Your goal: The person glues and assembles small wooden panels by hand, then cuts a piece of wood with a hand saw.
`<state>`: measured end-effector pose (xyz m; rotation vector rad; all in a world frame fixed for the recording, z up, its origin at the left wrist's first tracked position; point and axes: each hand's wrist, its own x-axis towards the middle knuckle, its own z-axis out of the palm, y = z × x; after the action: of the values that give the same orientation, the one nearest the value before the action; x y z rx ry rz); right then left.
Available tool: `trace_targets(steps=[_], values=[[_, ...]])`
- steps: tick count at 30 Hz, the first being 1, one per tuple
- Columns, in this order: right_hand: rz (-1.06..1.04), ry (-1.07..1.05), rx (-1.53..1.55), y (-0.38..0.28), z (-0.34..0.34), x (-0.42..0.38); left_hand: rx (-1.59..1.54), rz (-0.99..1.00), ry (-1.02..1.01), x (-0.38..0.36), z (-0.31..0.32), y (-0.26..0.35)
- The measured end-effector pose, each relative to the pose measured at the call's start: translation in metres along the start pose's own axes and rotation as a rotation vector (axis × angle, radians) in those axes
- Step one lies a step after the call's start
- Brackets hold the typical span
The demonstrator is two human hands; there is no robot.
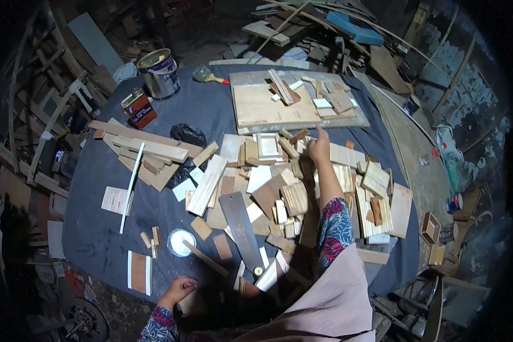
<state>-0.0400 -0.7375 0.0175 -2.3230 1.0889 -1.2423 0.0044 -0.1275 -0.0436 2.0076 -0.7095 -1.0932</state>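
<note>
My right hand (320, 147) reaches over the heap of wood offcuts, beside small blocks (289, 147) and a white-edged square frame (268, 146). One digit points away from me, apart from the others, and I see nothing held. My left hand (179, 289) is at the near edge of the table, fingers curled in with nothing visible in them. Near it are a tub of white glue (182, 243) with a flat stick (208, 259) leaning out, and a brown panel with white side strips (139, 272). A dark flat board (240, 231) lies across the heap's middle.
A dark cloth (91, 228) covers the table. At the back stand a metal paint can (159, 74) and a red-brown tin (138, 108), with a brush (210, 75) nearby. Plywood (276, 106) carries more scraps. A long white strip (132, 188) lies left. Timber piles surround the table.
</note>
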Motion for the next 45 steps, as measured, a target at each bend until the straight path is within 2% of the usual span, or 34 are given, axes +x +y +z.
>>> trace_targets(steps=[4,6,7,8,11,12,14,16,18,19,20,22,24,26,28,31,33,34,36,37,39,40,42,44,45], values=[[0.034,-0.076,-0.029,-0.003,0.03,0.012,-0.015,-0.068,0.023,-0.001,0.0,0.011],[0.018,-0.333,-0.083,0.005,0.022,0.014,0.001,-0.105,0.006,-0.002,-0.002,0.007],[-0.038,-0.184,-0.083,0.01,0.023,0.011,0.001,-0.089,-0.004,-0.002,-0.003,0.009],[-0.036,-0.188,-0.091,0.014,0.019,0.008,-0.001,-0.069,-0.012,0.0,-0.003,0.01],[0.419,-0.107,0.239,0.042,0.011,0.0,0.059,0.047,-0.003,0.002,-0.005,0.004],[0.416,-0.102,0.23,0.044,0.001,0.0,0.055,0.055,-0.009,0.002,-0.005,0.007],[0.74,-0.252,0.557,0.048,-0.018,-0.006,0.073,0.006,-0.004,0.0,-0.006,0.012],[0.779,-0.287,0.61,0.031,-0.03,-0.014,0.094,-0.001,-0.016,-0.001,-0.007,0.02],[0.737,-0.207,0.761,0.024,-0.031,-0.023,0.119,-0.012,-0.023,-0.002,-0.007,0.023],[0.619,-0.242,0.69,0.028,-0.028,-0.027,0.091,-0.005,-0.016,-0.001,-0.006,0.022],[0.622,-0.242,0.689,0.03,-0.026,-0.032,0.062,0.0,-0.01,-0.002,-0.006,0.021],[0.349,-0.166,0.472,0.018,-0.03,-0.043,0.063,0.009,-0.024,-0.001,-0.007,0.021],[0.314,-0.173,0.355,0.011,-0.038,-0.054,0.065,0.018,-0.035,-0.001,-0.008,0.019],[0.09,-0.039,0.271,0.006,-0.041,-0.064,0.012,0.004,-0.053,-0.001,-0.007,0.017],[0.121,-0.062,0.292,0.002,-0.043,-0.071,0.027,0.009,-0.051,-0.002,-0.008,0.019],[0.113,0.031,0.402,0.002,-0.043,-0.077,0.046,0.049,-0.048,-0.001,-0.009,0.012],[-0.023,0.069,0.33,0.001,-0.047,-0.079,0.051,0.082,-0.05,-0.001,-0.008,0.009],[-0.021,0.069,0.33,0.001,-0.046,-0.08,0.038,0.085,-0.045,-0.001,-0.008,0.011],[0.252,0.038,0.609,-0.001,-0.044,-0.082,0.026,0.089,-0.043,-0.001,-0.007,0.011],[0.253,0.04,0.608,0.0,-0.046,-0.08,0.021,0.093,-0.041,0.0,-0.007,0.009],[0.688,0.12,1.101,0.002,-0.049,-0.072,0.019,0.1,-0.041,0.001,-0.006,0.008],[0.687,0.123,1.101,0.003,-0.049,-0.069,0.021,0.095,-0.038,0.001,-0.006,0.008],[1.001,0.158,1.223,0.004,-0.051,-0.065,0.026,0.093,-0.038,0.001,-0.006,0.012],[1.064,0.16,1.221,0.004,-0.054,-0.062,0.038,0.033,-0.045,0.0,-0.006,0.019],[1.13,0.092,1.293,0.017,-0.049,-0.062,0.039,0.034,-0.045,0.0,-0.006,0.02]])
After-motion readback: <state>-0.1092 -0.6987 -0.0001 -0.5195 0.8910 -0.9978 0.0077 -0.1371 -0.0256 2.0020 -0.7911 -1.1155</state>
